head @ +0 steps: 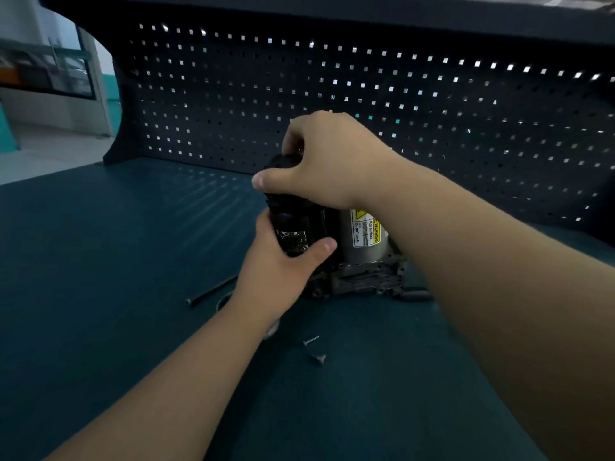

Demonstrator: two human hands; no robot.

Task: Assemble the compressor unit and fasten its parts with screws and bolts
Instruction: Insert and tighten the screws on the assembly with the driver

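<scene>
The compressor unit (362,247) stands upright on the dark teal bench, mid-frame. It has a silver cylinder with a yellow "Hot surface" warning label and a dark cast base (362,277). A black cylindrical part (293,227) stands at its left side. My left hand (283,267) wraps around the lower half of that black part, thumb across its front. My right hand (326,161) is closed over the top of the same part from above. Two loose screws (314,349) lie on the bench in front of the unit.
A long thin bolt (211,291) and a metal ring (222,299) lie on the bench (116,261) left of my left wrist. A dark pegboard (432,111) walls off the back. An opening at far left shows a room beyond.
</scene>
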